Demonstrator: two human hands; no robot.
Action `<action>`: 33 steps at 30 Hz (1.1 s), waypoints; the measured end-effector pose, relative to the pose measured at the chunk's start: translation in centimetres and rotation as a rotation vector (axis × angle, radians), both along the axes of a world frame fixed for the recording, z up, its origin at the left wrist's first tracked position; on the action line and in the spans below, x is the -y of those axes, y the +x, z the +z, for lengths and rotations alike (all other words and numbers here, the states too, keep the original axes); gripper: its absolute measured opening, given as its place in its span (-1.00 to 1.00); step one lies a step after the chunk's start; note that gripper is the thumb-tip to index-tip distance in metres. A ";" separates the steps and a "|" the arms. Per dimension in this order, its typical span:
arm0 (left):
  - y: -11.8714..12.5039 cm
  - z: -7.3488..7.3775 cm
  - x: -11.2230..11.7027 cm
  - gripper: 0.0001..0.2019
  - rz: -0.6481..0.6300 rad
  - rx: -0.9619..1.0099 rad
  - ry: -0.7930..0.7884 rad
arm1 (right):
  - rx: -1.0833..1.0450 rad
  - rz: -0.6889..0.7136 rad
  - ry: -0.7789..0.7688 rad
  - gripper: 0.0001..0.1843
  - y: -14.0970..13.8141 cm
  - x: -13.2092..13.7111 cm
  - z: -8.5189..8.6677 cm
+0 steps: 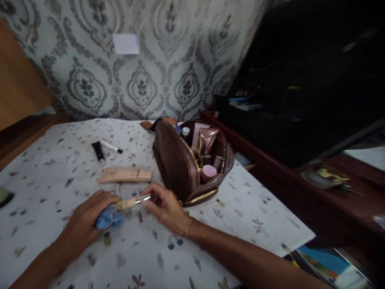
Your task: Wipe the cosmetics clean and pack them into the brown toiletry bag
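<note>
My left hand (87, 210) is closed around a slim beige concealer tube (128, 203) and a crumpled blue cloth (110, 218). With thumb and fingers, my right hand (168, 208) pinches the tube's shiny silver cap (143, 198), which is in line with the beige part. Just beyond lies a flat peach squeeze tube (126, 175). Farther back are a small black tube (98, 150) and a white stick with a dark tip (111, 146). Right of them stands an unzipped brown makeup bag (176, 160), holding a rose-gold tube (207, 138), a pink-lidded jar (209, 171) and other cosmetics.
A white patterned cloth (156, 257) covers the table. Damask wallpaper (141, 86) rises behind it, and wooden furniture (24, 80) borders the left. A large black screen-like panel (300, 80) stands on dark red furniture (270, 196) at right. Colourful printed sheets (333, 265) lie lower right.
</note>
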State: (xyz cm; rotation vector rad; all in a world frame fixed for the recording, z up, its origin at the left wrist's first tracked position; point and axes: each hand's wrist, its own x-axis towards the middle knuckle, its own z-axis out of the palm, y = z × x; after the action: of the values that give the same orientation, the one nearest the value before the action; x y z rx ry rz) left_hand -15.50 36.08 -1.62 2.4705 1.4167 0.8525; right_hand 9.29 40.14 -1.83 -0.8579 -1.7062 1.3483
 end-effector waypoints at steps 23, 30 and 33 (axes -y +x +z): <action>-0.5 -1.3 -0.4 -0.63 -0.003 -0.194 0.453 | -0.084 0.079 -0.122 -0.64 0.7 0.5 1.1; 0.7 0.2 -0.5 -0.77 -0.019 -0.179 0.540 | 0.123 -0.018 0.155 -0.94 0.8 0.4 2.2; 1.0 0.8 -0.3 -0.78 -0.011 -0.181 0.538 | 0.287 0.029 0.262 -0.92 1.1 0.5 2.7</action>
State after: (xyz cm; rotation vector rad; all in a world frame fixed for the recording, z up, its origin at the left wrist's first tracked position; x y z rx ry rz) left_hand -14.48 36.41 -0.79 3.0101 1.3642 1.1615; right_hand 10.39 39.67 0.89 -0.9084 -2.0681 1.0249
